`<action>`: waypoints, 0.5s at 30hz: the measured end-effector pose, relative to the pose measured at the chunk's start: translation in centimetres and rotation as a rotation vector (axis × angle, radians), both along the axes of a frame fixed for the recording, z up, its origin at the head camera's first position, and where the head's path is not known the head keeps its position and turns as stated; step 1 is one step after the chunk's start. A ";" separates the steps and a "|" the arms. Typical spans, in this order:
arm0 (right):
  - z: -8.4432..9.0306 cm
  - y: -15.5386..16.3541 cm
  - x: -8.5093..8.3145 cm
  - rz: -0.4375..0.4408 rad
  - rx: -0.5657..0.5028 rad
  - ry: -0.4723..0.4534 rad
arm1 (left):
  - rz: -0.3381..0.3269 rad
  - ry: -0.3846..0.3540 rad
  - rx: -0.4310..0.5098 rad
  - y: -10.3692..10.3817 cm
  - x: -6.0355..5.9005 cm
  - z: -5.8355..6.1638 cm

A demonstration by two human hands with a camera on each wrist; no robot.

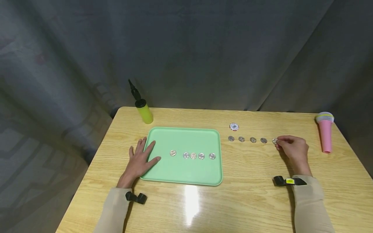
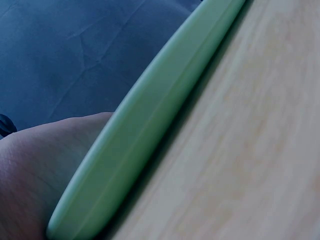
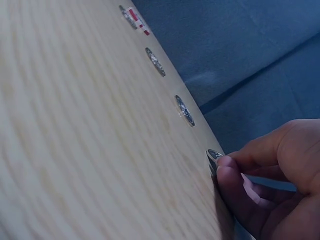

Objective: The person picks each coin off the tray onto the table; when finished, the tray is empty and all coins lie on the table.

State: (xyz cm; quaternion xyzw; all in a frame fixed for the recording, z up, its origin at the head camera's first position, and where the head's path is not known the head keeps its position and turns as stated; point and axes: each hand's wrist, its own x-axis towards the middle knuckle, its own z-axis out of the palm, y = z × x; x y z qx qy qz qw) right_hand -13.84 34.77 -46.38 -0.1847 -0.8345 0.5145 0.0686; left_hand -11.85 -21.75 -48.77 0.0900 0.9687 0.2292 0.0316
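At the right end of a row of silver coins, my right hand pinches one coin between thumb and fingertips. The right wrist view shows that coin tilted up a little, its edge by the tabletop. My left hand lies with fingers spread over the left rim of a mint-green tray. Several coins lie flat in an uneven line inside the tray. In the left wrist view the tray wall covers most of the left hand.
A white poker chip with red marks lies behind the row's left end. A yellow-green hand pump with a black nozzle stands at the back left. A pink toy microphone lies at the right. Dark curtain hangs behind the wooden table.
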 end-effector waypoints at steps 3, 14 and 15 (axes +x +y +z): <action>0.0 -0.1 0.0 0.006 0.043 -0.011 | 0.001 0.005 0.003 0.0 0.0 0.0; -0.3 -0.1 -0.1 0.015 0.145 -0.016 | -0.001 -0.002 0.004 0.0 0.0 -0.1; -0.3 -0.1 -0.1 0.014 0.149 -0.014 | -0.002 -0.001 0.004 0.0 -0.1 -0.1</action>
